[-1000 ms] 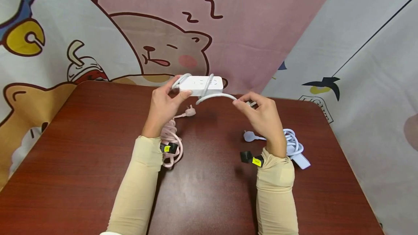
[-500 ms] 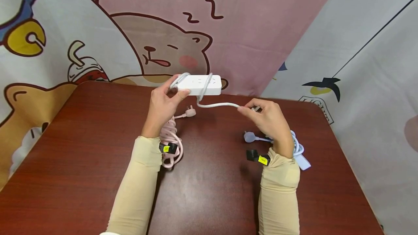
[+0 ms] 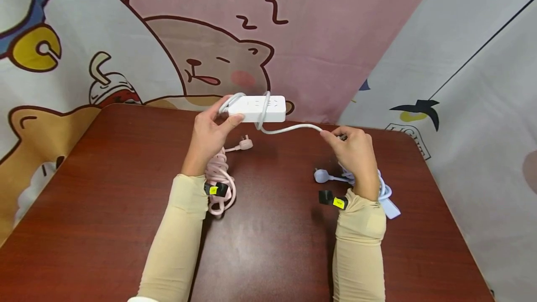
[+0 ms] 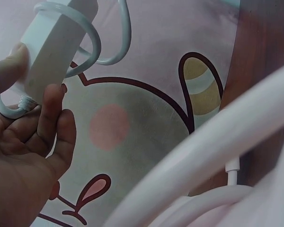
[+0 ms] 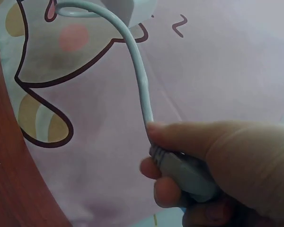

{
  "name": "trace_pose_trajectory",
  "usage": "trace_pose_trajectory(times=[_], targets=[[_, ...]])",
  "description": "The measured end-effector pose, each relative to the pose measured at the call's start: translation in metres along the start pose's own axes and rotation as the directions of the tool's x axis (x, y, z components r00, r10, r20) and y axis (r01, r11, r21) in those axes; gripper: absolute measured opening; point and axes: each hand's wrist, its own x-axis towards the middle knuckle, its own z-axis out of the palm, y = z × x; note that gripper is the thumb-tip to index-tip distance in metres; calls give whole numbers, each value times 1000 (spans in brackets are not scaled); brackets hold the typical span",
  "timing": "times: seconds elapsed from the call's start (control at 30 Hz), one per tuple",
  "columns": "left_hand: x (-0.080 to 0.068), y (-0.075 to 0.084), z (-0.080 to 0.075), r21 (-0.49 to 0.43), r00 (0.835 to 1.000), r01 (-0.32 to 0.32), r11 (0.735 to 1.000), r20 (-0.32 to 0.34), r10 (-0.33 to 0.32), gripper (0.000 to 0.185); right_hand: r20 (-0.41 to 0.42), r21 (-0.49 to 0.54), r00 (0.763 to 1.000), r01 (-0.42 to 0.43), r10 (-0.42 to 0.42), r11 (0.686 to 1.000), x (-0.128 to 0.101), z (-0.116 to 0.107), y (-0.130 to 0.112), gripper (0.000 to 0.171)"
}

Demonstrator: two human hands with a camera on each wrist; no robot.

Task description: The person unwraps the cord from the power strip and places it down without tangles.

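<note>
Left hand: raised above the far middle of the table, thumb and fingers curled round the left end of a white power strip, held level in the air with its socket face up. White cable: looped at the strip's left end, wound once across the body near the middle, then running rightward in a shallow arc to the right hand. Right hand: lifted just off the table, fingers curled and pinching the cable's plug at the point where cord meets plug body; prongs hidden inside the grip. Both hands well apart, joined only by the stretch of white cable. Pink cord bundle: coiled on the table beneath the left wrist, its pink plug lying loose toward the middle, under the raised strip. Pale blue cord bundle: on the table beneath the right wrist, its round plug pointing left, a flat blue strip end showing toward the table's right edge. Sleeves: beige, both arms, each with a black wrist strap bearing a yellow tag. Backdrop: cartoon-printed cloth, pink panel with a sleeping bear face, hung behind the table's far edge.
</note>
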Motion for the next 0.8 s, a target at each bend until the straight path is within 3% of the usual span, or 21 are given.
trace_pose_trajectory(times=[0.2, 0.37, 0.6, 0.8], targets=[[0, 1, 0, -10, 999, -13, 1000, 48, 14, 51, -53, 14, 994, -95, 96, 995, 2, 1, 4, 42], [-1, 0, 1, -26, 995, -25, 999, 95, 28, 50, -126, 35, 972, -196, 199, 980, 2, 0, 5, 44], [-2, 1, 2, -1, 990, -1, 1000, 138, 1, 52, -314, 138, 899, -276, 307, 951, 5, 1, 5, 45], [-3, 1, 1, 11, 979, 21, 1000, 203, -23, 60, -384, 269, 833, -311, 397, 912, 6, -4, 6, 46]])
